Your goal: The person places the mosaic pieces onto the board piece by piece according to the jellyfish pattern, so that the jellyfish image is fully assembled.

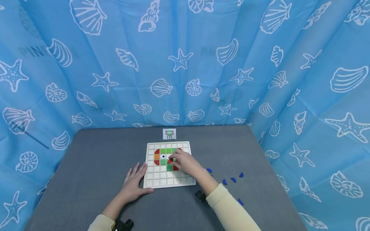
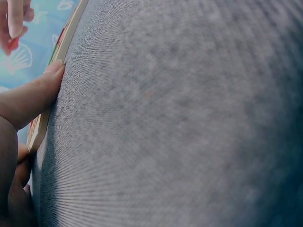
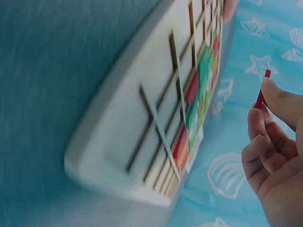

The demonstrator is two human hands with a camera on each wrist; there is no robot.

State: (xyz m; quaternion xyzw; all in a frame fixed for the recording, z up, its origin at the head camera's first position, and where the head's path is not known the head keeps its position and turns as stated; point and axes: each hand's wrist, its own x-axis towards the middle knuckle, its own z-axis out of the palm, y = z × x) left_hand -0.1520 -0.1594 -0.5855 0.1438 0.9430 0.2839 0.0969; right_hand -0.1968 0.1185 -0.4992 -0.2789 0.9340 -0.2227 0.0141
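A white gridded board (image 1: 157,183) lies on the table, with red, green and orange tiles and one eye tile (image 1: 163,156) set in its squares. My right hand (image 1: 185,162) is above the board, pinching a thin red tile (image 3: 259,100) between thumb and fingertips. In the right wrist view this tile is apart from the board. My left hand (image 1: 133,184) rests at the board's near left corner. Its extended fingers touch the left side, and the thumb (image 2: 40,92) lies against the near edge. Part of the pattern is hidden by my right hand.
Several blue curved pieces (image 1: 233,180) lie scattered on the grey table (image 1: 107,160) to the right, some beside my right forearm. A small printed pattern card (image 1: 169,134) is behind the board. A blue seashell curtain (image 1: 179,96) surrounds the table's back and sides.
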